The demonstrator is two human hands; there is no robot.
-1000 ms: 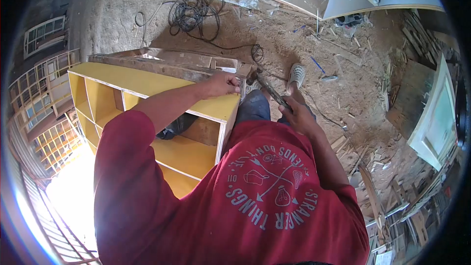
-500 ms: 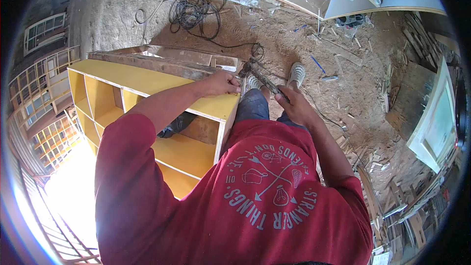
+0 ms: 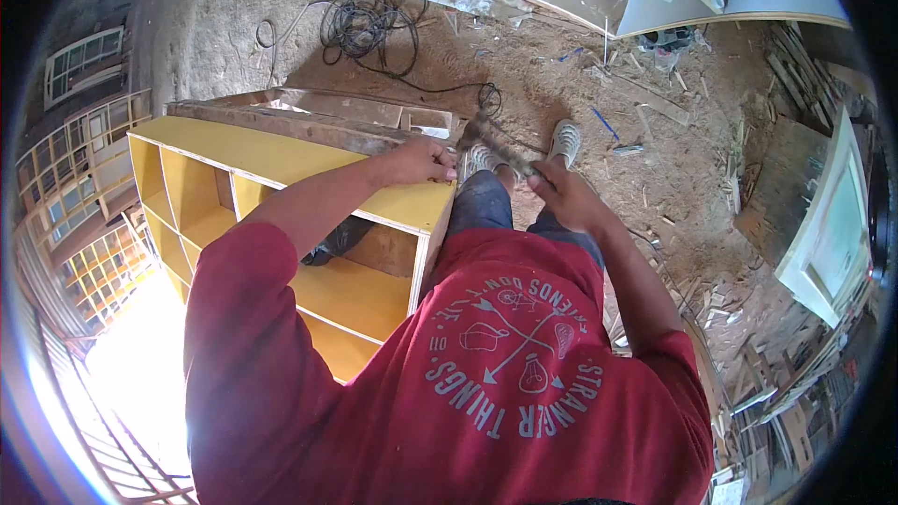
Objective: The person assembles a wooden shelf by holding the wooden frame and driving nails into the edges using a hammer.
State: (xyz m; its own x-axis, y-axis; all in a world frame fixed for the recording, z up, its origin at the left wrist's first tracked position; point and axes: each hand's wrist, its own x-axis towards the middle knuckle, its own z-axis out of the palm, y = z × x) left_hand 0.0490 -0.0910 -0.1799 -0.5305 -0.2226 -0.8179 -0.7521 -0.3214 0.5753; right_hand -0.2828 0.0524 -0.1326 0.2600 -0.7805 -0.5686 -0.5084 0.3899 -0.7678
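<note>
A yellow shelf unit [image 3: 299, 155] with open compartments stands at my left side. On its top panel, near the right end, rests my left hand [image 3: 421, 161], its fingertips pinched at the edge; whatever they hold is too small to make out. My right hand [image 3: 564, 194] is wrapped round the handle of a hammer [image 3: 500, 145]. The hammer's head is just right of the shelf's corner and slightly blurred. Inside one compartment lies a dark bag [image 3: 339, 238].
A worn wooden bench [image 3: 323, 119] runs behind the shelf. Black cable [image 3: 371, 33] lies coiled on the dirt floor, with a strand passing my feet. A workbench [image 3: 599, 14] with tins stands at the top right. Wood scraps and a pale panel [image 3: 828, 220] are on the right.
The hammer has swung a little left towards the shelf's end, and my right hand has shifted slightly. My left hand stays at the panel's edge.
</note>
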